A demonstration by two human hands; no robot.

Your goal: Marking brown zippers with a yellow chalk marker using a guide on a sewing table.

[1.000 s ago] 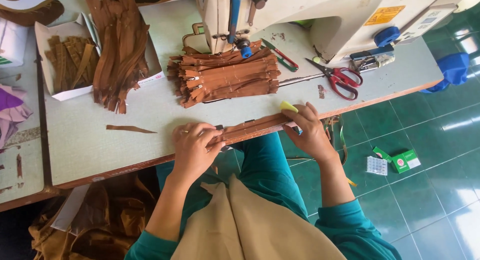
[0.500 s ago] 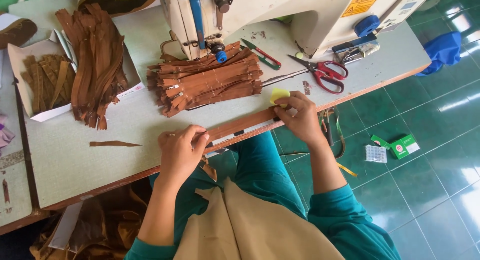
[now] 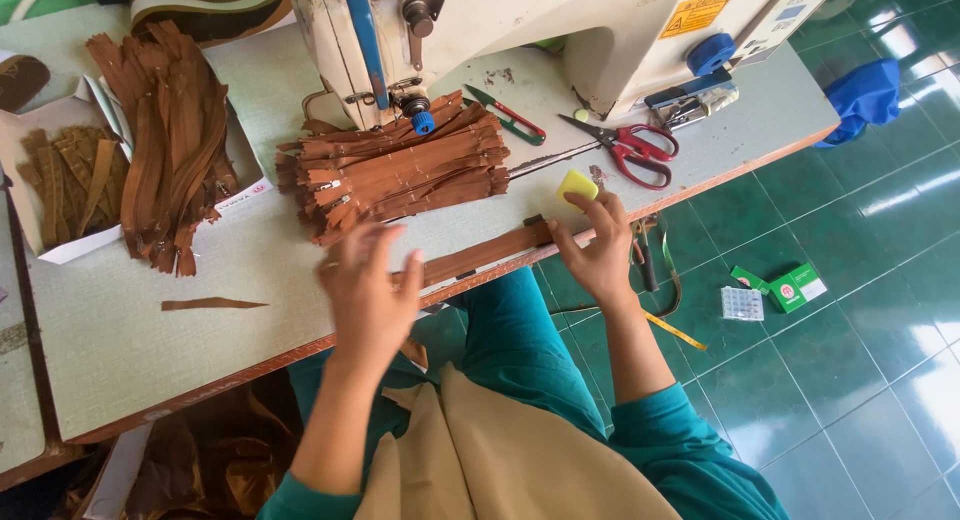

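While the right hand [image 3: 598,250] pinched a brown zipper strip [image 3: 480,255] and yellow block [image 3: 577,186] at the near worktop [image 3: 150,350] edge, the left hand [image 3: 368,295] hovered, fingers apart, blurred.

Taking the stack of brown zippers [image 3: 400,170] as landmark: just behind it the sewing machine [image 3: 560,30] blocks the way, needle head right at the stack's far edge. To its right lie green-handled snips [image 3: 512,116] and red-handled scissors [image 3: 625,150], close together. Left of it, a bare strip of counter [image 3: 260,100] runs to the box edge [image 3: 75,245] with loose zippers [image 3: 175,140]. In front and to the left, open counter holds only a brown scrap [image 3: 213,304].
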